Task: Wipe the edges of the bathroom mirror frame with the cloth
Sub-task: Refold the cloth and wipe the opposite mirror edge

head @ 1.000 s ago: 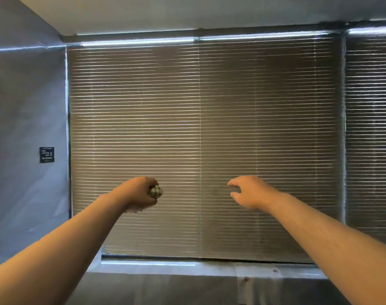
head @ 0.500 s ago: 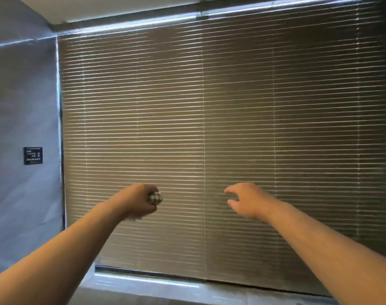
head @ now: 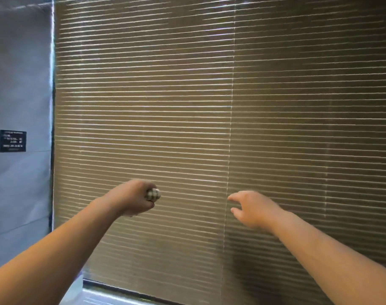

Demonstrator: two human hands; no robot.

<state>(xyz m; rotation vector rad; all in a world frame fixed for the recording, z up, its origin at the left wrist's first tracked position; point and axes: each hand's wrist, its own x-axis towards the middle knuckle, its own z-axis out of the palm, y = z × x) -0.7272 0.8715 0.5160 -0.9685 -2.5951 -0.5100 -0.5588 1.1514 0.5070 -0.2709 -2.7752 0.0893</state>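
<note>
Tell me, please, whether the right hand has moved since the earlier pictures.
Yes. Against the blind's vertical seam, the right hand has shifted left: its fingers now reach the seam, where earlier a gap showed.

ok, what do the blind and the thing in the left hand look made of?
Blind: thin horizontal slats, brown, with a slight sheen along the edges; probably metal or plastic, can't tell which. Left hand grips a balled cloth: soft checked fabric, light and dark squares.

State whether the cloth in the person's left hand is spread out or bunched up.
Bunched up. The left hand grips the cloth in a fist; only a small checked wad pokes out.
</note>
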